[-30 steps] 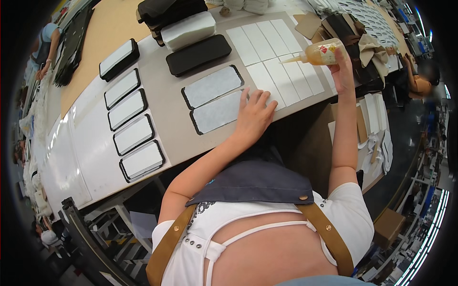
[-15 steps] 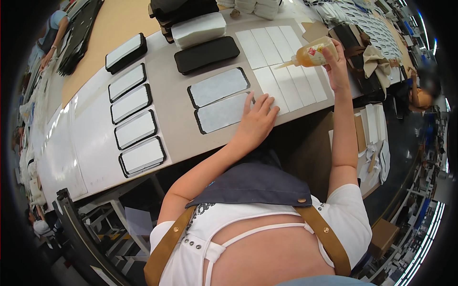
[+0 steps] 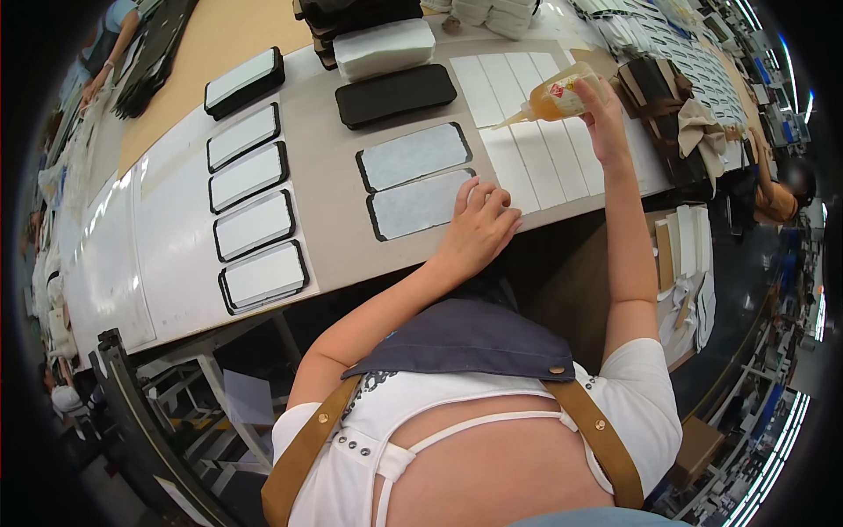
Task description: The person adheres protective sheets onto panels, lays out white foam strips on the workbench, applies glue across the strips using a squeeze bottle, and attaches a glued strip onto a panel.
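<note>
My right hand [image 3: 604, 110] grips a squeeze bottle of amber glue [image 3: 551, 98], tilted with its nozzle pointing left and down over a row of several white strips [image 3: 527, 123]. My left hand [image 3: 481, 227] lies flat with fingers spread on the near edge of a black-rimmed panel with a grey-white face [image 3: 420, 204]. A second panel of the same kind [image 3: 413, 155] sits just beyond it on the grey work surface [image 3: 329, 237].
Several white black-edged panels [image 3: 255, 224] line the table's left side. A black pad [image 3: 395, 94], a white stack [image 3: 384, 46] and dark stacks stand at the far edge. Dark leather pieces [image 3: 654, 92] lie at right. Other people work at far left and far right.
My right hand has swung the bottle left and down, so the nozzle now points at the white strips. My left hand stays on the near panel.
</note>
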`<state>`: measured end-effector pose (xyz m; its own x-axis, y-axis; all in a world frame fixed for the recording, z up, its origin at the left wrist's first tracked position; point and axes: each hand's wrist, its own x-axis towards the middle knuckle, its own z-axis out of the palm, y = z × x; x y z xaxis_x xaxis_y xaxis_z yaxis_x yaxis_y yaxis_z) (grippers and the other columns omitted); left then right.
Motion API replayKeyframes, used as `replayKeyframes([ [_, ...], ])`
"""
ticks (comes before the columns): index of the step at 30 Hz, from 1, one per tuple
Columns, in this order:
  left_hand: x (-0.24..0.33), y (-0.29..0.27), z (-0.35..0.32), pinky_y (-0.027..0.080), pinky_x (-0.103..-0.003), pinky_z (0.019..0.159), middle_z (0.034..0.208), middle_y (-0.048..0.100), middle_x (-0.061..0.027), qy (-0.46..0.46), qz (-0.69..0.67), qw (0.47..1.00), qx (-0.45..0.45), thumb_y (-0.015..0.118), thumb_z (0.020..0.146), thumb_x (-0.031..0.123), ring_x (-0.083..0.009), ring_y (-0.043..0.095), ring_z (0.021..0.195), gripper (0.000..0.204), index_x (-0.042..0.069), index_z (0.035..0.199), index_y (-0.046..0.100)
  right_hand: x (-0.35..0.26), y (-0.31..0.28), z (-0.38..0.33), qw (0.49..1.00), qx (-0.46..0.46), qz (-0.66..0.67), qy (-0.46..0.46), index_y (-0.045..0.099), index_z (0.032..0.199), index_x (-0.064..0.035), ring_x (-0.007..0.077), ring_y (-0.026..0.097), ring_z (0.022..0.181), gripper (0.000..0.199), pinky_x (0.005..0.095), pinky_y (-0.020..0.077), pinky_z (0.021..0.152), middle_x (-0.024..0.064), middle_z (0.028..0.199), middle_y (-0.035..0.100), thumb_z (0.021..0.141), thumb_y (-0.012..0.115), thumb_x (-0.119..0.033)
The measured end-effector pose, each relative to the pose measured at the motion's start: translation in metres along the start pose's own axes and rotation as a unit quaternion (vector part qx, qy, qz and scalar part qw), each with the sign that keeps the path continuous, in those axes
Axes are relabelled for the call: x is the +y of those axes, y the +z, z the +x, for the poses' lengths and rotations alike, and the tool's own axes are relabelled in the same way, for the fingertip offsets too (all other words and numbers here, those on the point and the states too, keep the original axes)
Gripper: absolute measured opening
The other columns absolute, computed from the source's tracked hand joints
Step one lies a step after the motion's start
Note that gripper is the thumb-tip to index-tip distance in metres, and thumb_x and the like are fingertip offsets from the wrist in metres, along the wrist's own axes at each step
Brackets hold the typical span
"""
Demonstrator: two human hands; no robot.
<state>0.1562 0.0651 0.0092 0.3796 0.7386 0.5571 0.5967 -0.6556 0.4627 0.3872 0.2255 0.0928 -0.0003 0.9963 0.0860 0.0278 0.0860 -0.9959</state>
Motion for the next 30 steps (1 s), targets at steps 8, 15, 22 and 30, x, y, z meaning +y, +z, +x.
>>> replayKeyframes([
  [8,0.0,-0.001,0.0,0.031,-0.049,0.11,0.101,0.058,-0.0032,-0.001,-0.016,1.0,0.013,0.073,0.087,0.018,-0.0261,0.051,0.107,0.01,0.014,0.095,0.07,0.011,0.013,0.006,1.0,-0.005,-0.024,-0.004,0.056,0.127,-0.0037,0.0128,0.061,0.103,0.066,0.0271,0.0471,0.088,0.0066,0.111,0.064,0.082,0.082,-0.044],
  [15,-0.001,-0.002,0.001,0.032,-0.049,0.11,0.1,0.058,-0.0035,-0.005,-0.021,1.0,0.016,0.073,0.087,0.018,-0.0262,0.051,0.107,0.009,0.013,0.094,0.07,0.011,0.018,0.007,0.999,-0.016,-0.038,-0.006,0.054,0.128,-0.0016,0.0148,0.062,0.103,0.068,0.0285,0.0487,0.09,0.008,0.111,0.063,0.083,0.082,-0.043],
  [22,-0.001,-0.003,0.001,0.033,-0.049,0.108,0.1,0.058,-0.0035,-0.005,-0.025,0.999,0.02,0.073,0.087,0.018,-0.0261,0.051,0.106,0.009,0.012,0.093,0.07,0.011,0.018,0.008,0.999,-0.022,-0.03,-0.008,0.053,0.129,-0.0009,0.0156,0.062,0.105,0.067,0.0292,0.0488,0.091,0.0087,0.113,0.063,0.084,0.082,-0.042],
  [30,-0.001,-0.003,0.002,0.033,-0.048,0.107,0.1,0.059,-0.0035,-0.006,-0.026,0.999,0.023,0.073,0.086,0.017,-0.0258,0.052,0.105,0.008,0.012,0.092,0.07,0.014,0.016,0.011,0.999,-0.03,-0.043,-0.012,0.052,0.132,-0.0018,0.0134,0.061,0.105,0.066,0.0269,0.0481,0.091,0.0073,0.114,0.062,0.086,0.08,-0.041],
])
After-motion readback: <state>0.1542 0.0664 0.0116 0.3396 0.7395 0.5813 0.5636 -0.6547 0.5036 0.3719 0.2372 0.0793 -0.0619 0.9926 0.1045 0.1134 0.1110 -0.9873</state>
